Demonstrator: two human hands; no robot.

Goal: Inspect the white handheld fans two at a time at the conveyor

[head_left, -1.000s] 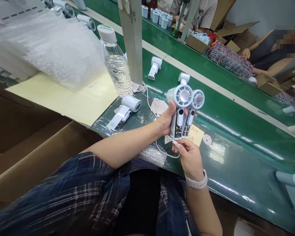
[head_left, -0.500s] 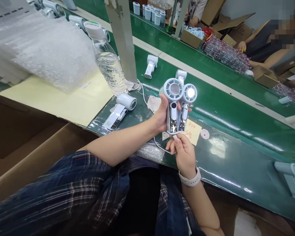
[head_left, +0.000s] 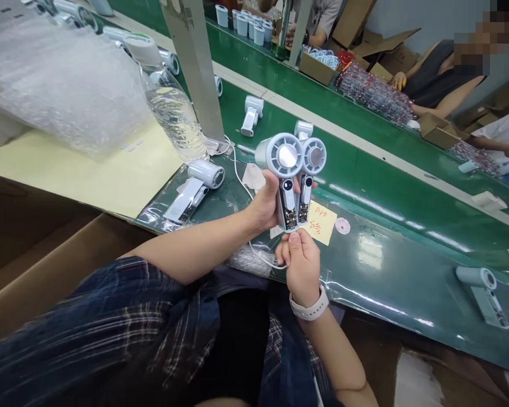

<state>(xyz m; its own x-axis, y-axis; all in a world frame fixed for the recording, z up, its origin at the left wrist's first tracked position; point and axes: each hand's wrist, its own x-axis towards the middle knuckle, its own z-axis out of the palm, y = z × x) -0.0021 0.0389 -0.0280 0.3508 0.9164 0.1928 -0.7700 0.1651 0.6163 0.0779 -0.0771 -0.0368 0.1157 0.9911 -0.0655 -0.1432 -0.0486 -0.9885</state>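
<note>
Two light-blue handheld fans are held side by side in my left hand (head_left: pixel 266 200), its fingers wrapped round their handles. The nearer fan (head_left: pixel 285 155) and the other fan (head_left: pixel 314 157) face me, with circuit boards bare in their opened handles. My right hand (head_left: pixel 302 257) is closed at the foot of the nearer handle, pinching the end of a white cable (head_left: pixel 258 257). The plug itself is hidden by my fingers, so I cannot tell how deep it sits. Behind the hands lies a yellow note (head_left: pixel 322 223) with red writing.
Another fan (head_left: pixel 195 189) lies on the bench to the left, near a water bottle (head_left: pixel 169 107) and stacked clear plastic bags (head_left: pixel 68 85). One fan (head_left: pixel 483 294) rests at the far right. A metal post (head_left: pixel 195 68) rises beside the green conveyor (head_left: pixel 348 130). Co-workers sit across it.
The view has shifted a little, so most things sit further left. My right hand has closed up nearer the handle's foot, covering the plug that showed before. Both fans stay in my left hand.
</note>
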